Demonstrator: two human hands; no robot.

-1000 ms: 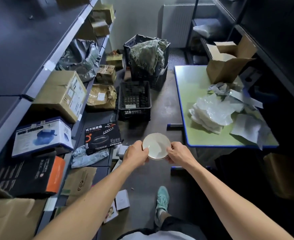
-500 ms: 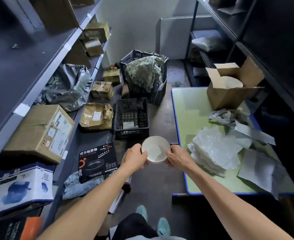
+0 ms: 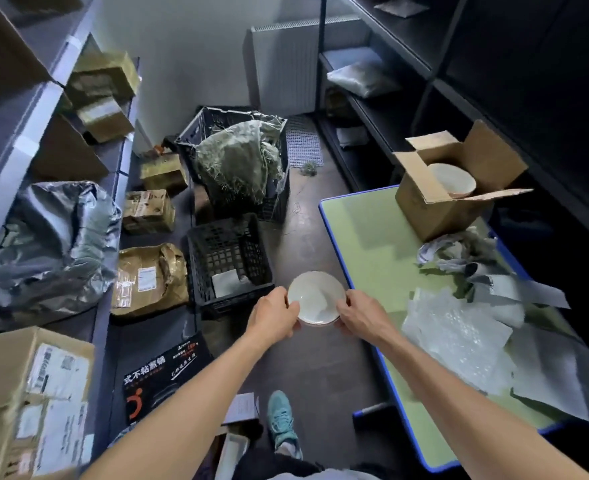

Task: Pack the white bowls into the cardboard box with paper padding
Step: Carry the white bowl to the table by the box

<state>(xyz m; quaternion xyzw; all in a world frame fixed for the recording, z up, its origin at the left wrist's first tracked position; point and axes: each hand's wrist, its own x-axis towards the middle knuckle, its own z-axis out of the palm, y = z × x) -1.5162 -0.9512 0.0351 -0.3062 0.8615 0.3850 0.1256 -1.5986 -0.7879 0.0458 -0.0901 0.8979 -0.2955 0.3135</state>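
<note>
Holding one white bowl (image 3: pixel 315 298) in both hands, out over the floor just left of the green table (image 3: pixel 383 271). My left hand (image 3: pixel 274 315) pinches the rim on the left, my right hand (image 3: pixel 362 315) on the opposite side; two-point grip across the diameter, probably so it can't tip or slip while I carry it. Bowl mouth faces up and slightly toward me, so I see the inside; it's round, no real long axis, its axis of symmetry runs near vertical with a small tilt. The cardboard box (image 3: pixel 435 206) sits at the far end of the table, flaps open, with another bowl (image 3: pixel 450 180) already inside, mouth up. Padding is near the box: crumpled paper (image 3: pixel 459 251) just beside it, bubble wrap (image 3: pixel 456 330) closer to me. Guess: this bowl needs wrapping first.
</note>
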